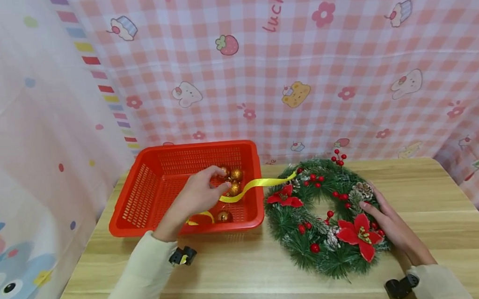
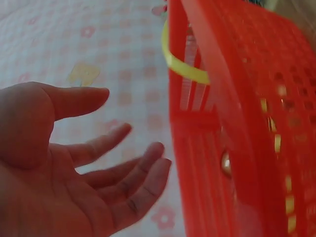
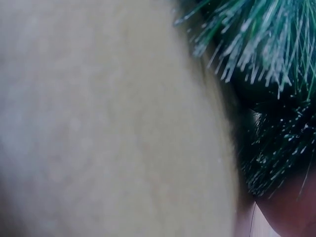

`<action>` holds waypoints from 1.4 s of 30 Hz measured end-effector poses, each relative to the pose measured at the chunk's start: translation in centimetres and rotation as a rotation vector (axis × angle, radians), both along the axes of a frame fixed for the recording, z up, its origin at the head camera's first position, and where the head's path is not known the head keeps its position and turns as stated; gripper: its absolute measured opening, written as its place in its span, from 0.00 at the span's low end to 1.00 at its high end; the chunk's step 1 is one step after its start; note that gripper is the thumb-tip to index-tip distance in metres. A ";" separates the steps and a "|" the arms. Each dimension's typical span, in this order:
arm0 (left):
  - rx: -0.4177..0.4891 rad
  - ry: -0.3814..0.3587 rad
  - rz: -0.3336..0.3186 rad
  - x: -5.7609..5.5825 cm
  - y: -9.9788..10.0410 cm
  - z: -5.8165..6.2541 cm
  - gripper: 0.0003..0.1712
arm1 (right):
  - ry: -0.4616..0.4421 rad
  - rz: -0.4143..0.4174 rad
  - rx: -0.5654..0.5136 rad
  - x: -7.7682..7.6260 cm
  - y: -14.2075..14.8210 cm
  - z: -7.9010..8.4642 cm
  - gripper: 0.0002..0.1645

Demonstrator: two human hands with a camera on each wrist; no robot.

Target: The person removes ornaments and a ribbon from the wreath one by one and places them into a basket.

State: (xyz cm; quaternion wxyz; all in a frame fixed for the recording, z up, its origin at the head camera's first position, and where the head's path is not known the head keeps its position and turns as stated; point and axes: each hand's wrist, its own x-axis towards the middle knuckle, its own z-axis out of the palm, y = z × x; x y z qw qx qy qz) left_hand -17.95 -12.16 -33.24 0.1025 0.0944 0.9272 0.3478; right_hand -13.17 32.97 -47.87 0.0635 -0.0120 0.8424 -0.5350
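My left hand [image 1: 198, 192] hovers over the right half of a red plastic basket [image 1: 135, 193]. Its fingers are loosely bent and apart, and the left wrist view shows nothing between them. Several gold glitter balls [image 1: 236, 174] lie in the basket near the fingertips. A yellow ribbon [image 1: 267, 182] runs from the basket over its right rim to the wreath's upper left. At the outer right side, my right hand [image 1: 391, 224] grips the green Christmas wreath [image 1: 290, 232], thumb on top; its other fingers are mostly hidden. Red poinsettia flowers [image 1: 362, 237], berries and pine cones [image 1: 363, 189] decorate it.
Basket and wreath stand side by side on a wooden table [image 1: 250, 280]. Behind the table hangs a pink checked cloth [image 1: 259, 73], with a pale printed curtain [image 1: 19, 138] at the left. One more gold ball [image 1: 224, 216] lies near the basket's front wall.
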 end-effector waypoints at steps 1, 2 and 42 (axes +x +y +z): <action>0.001 0.002 -0.014 -0.1 0.6 -0.1 0.19 | -0.001 0.000 0.001 0.0 0.0 0.0 0.46; 0.003 0.007 -0.026 -0.3 1.2 -0.3 0.20 | -0.004 0.001 0.002 0.0 0.0 0.0 0.46; 0.193 0.076 0.004 -0.8 2.5 -1.7 0.15 | 0.039 0.006 -0.014 0.1 0.0 -0.1 0.45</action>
